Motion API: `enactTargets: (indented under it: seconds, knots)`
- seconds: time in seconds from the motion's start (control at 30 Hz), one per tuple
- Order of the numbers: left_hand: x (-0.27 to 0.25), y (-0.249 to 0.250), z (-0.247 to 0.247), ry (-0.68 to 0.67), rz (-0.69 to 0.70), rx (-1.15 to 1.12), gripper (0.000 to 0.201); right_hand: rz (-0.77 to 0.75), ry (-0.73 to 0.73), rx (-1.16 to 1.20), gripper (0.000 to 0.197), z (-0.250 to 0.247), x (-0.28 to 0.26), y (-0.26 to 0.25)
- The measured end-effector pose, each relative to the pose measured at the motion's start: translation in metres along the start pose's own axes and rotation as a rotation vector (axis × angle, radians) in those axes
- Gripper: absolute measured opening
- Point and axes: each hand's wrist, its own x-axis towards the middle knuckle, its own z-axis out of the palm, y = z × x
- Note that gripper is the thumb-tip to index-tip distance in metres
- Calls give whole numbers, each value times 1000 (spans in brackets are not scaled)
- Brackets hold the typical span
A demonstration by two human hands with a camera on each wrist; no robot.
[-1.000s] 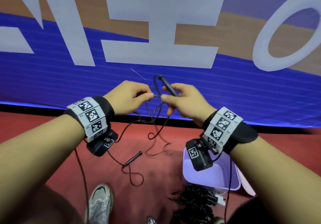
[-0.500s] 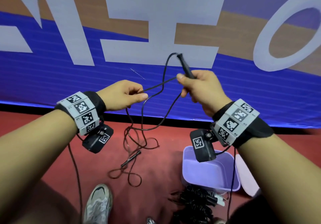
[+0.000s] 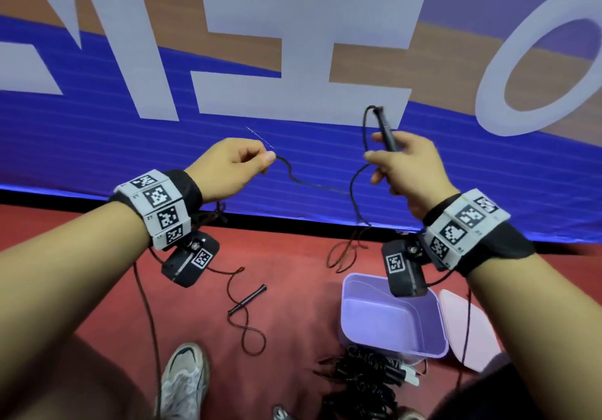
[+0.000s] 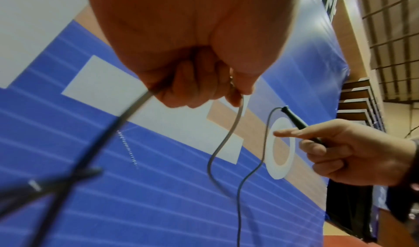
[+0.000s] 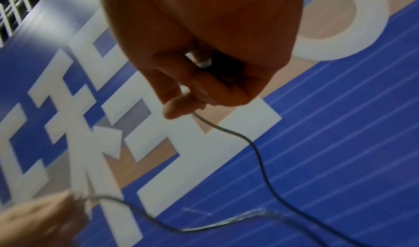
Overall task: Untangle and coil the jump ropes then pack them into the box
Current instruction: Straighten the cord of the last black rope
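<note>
A thin black jump rope (image 3: 312,184) sags between my two raised hands. My left hand (image 3: 234,167) pinches the cord (image 4: 229,134) between thumb and forefinger, the other fingers curled. My right hand (image 3: 404,165) grips one black handle (image 3: 386,131) upright, with its forefinger stretched out (image 4: 292,133). From the handle's top the cord loops down to the red floor (image 3: 293,289). The rope's other handle (image 3: 248,299) lies on the floor below my left wrist. In the right wrist view the cord (image 5: 260,154) leaves my right fingers (image 5: 181,105).
An open lilac box (image 3: 391,351) stands on the floor under my right wrist, its lid (image 3: 469,331) beside it on the right. A heap of tangled black ropes (image 3: 361,383) lies in front of the box. My shoe (image 3: 182,380) is at the bottom. A blue banner wall (image 3: 130,146) rises ahead.
My hands have drawn apart, the left going left and the right going right. The loops that hung between them have pulled out into one sagging strand.
</note>
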Motion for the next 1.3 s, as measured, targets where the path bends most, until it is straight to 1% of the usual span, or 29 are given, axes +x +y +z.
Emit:
enactTargets:
  seconds: [0.1, 0.17, 0.23, 0.27, 0.33, 0.37, 0.47, 0.53, 0.63, 0.7, 0.77, 0.8, 0.87, 0.9, 0.93, 1.0, 1.03, 1.07, 1.13, 1.2, 1.27, 1.3]
  knots:
    - [-2, 14, 3, -42, 58, 9, 32, -17, -249, 33, 31, 30, -16, 1]
    - [-3, 22, 7, -81, 80, 7, 30, -14, -404, 58, 28, 48, -27, 2]
    - [-4, 27, 8, -68, 93, -5, 29, 0, -499, 32, 20, 63, -35, 4]
    - [-4, 27, 8, -53, 88, -14, 30, 4, -509, 3, 20, 68, -36, 5]
    - [-3, 22, 5, -53, 66, -23, 31, -19, -445, -52, 24, 74, -34, 6]
    - [-3, 17, 3, -93, 46, -28, 29, -37, -391, -66, 25, 74, -32, 7]
    - [-8, -3, 0, -278, -49, -70, 24, -79, -244, -50, 29, 66, -20, 4]
    - [-11, -21, 0, -335, -104, -20, 24, -89, -97, 18, 32, 55, -10, 0]
    - [-15, -49, -3, -326, -190, 38, 25, -95, 134, 139, 30, 28, 8, -6]
    - [-19, -65, -8, -316, -235, 36, 26, -104, 246, 197, 30, 8, 17, -8]
    - [-24, -77, -13, -327, -278, 41, 30, -77, 290, 249, 26, -6, 24, -4]
    - [-26, -82, -14, -325, -294, 43, 32, -51, 283, 250, 24, -10, 26, -1]
    - [-27, -86, -15, -282, -326, -13, 33, 12, 241, 202, 16, -8, 27, 8]
    - [-26, -84, -16, -236, -341, -66, 34, 34, 216, 178, 9, -5, 26, 11]
    - [-24, -80, -17, -179, -345, -104, 34, 51, 189, 162, 7, 0, 24, 12]
    - [-21, -64, -18, -81, -311, -100, 34, 46, 111, 120, 24, 12, 15, 9]
    - [-19, -54, -19, -56, -272, -70, 35, 29, 52, 105, 29, 19, 10, 6]
    - [-18, -44, -18, -52, -226, -33, 35, 10, -23, 94, 32, 27, 3, 3]
    - [-17, -21, -12, -98, -142, 40, 32, -25, -188, 89, 33, 46, -8, -1]
    - [-17, -3, -2, -139, -67, 115, 27, -59, -352, 78, 28, 63, -20, -2]
    - [-15, 8, 5, -102, -4, 140, 23, -83, -473, 18, 19, 75, -29, -2]
    - [-14, 12, 7, -71, 9, 125, 21, -96, -496, -34, 21, 78, -32, -2]
